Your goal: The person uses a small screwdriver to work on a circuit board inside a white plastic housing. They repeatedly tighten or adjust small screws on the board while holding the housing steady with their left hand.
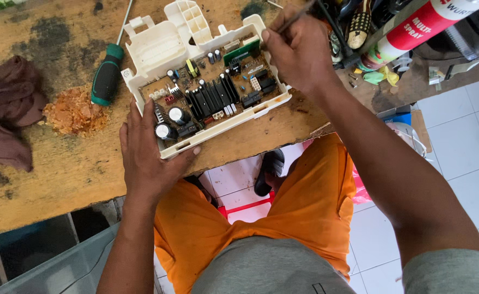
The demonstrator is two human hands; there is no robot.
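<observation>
Nearest the camera, orange shorts (305, 218) and a grey shirt hem are seen above a white tiled floor (457, 136). The left hand (149, 155) is laid flat, fingers spread, over the near-left corner of a white plastic housing (158, 46), which is pressed down on the worn wooden counter (49, 163). A circuit board (212, 98) sits inside the housing, which lies tilted near the counter's front edge. The right hand (296, 51) is closed in a pinch on a thin dark tool (296, 16), whose tip meets the board's far-right corner (the exact contact point is hidden by the fingers).

Judgement: the step is best done with the housing kept pinned so that it cannot skate, and with the tool worked lightly, clear of the tall capacitors and the black heat sinks. A green-handled screwdriver (107, 73) lies just left of the housing; orange crumbs (75, 111) and a brown rag (8, 106) lie farther left.
</observation>
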